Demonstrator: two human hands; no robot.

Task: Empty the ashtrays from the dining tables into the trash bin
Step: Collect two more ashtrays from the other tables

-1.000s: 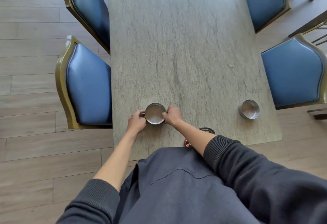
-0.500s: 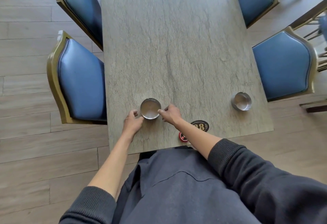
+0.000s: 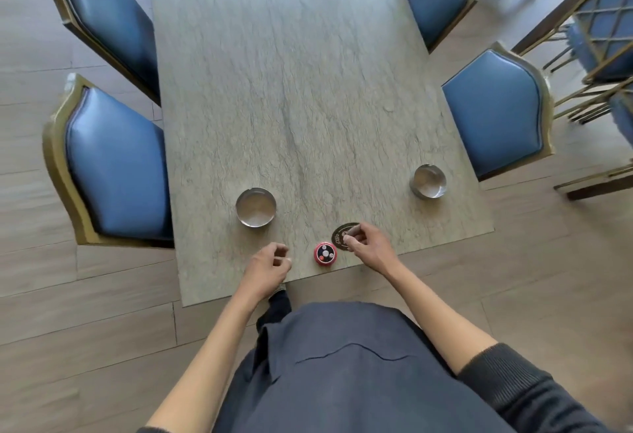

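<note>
Two ashtrays sit on the stone-look table (image 3: 308,90), both round steel dishes, shiny, mouths facing straight up. Being round, neither has a long axis; small notches show on the rims, too fine to count.

Landmark: the red call button (image 3: 325,254) near the table's close edge.

- Near ashtray (image 3: 256,207): up and to the left of the call button, standing flat on the table. Its floor looks pale and dull against a brighter wall. Whether anything lies inside cannot be told.
- Far ashtray (image 3: 428,181): well to the right of the call button and farther up the table, near the right edge. Same make, upright, wall catching the light.
- Black oval plaque (image 3: 342,232): just up and to the right of the call button, partly under your right hand.

Your left hand (image 3: 270,270) hangs just left of the call button, over the table's close edge, fingers loosely curled with nothing in them. It is apart from the near ashtray. Your right hand (image 3: 368,244) is just right of the call button, over the plaque, fingers curled with thumb and forefinger drawn together; whether they pinch something cannot be told.

Blue padded chairs (image 3: 116,165) with gold frames stand along both long sides of the table.
</note>
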